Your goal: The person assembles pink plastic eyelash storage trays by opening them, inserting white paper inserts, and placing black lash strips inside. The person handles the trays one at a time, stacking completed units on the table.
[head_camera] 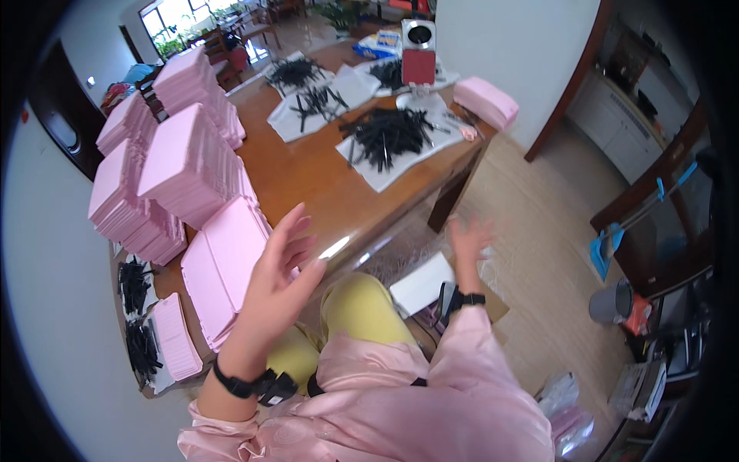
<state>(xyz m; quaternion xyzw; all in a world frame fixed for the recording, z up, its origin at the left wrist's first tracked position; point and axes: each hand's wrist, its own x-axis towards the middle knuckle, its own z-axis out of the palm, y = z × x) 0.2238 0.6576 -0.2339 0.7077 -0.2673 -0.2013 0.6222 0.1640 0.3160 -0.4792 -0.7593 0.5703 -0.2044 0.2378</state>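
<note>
My left hand (286, 265) is raised with its fingers apart, holding nothing, above the near table edge. Just left of it lies a flat pink plastic cover or folder (222, 268), partly hidden behind the hand and forearm. Beyond that rise tall stacks of similar pink pieces (179, 156). My right hand (470, 239), blurred and spread, is off the table's edge over the floor side, with nothing in it. Below it rests a white box (424, 284). A heap of thin black strips (389, 136) lies on white sheeting on the wooden table (294, 179).
More black strips (138, 289) sit at the table's left end beside a pink stack (176, 338). A stand with a red panel (418, 66) and a pink block (486, 104) occupy the far right corner. A grey bin (611, 303) and a blue dustpan (606, 251) are on the right.
</note>
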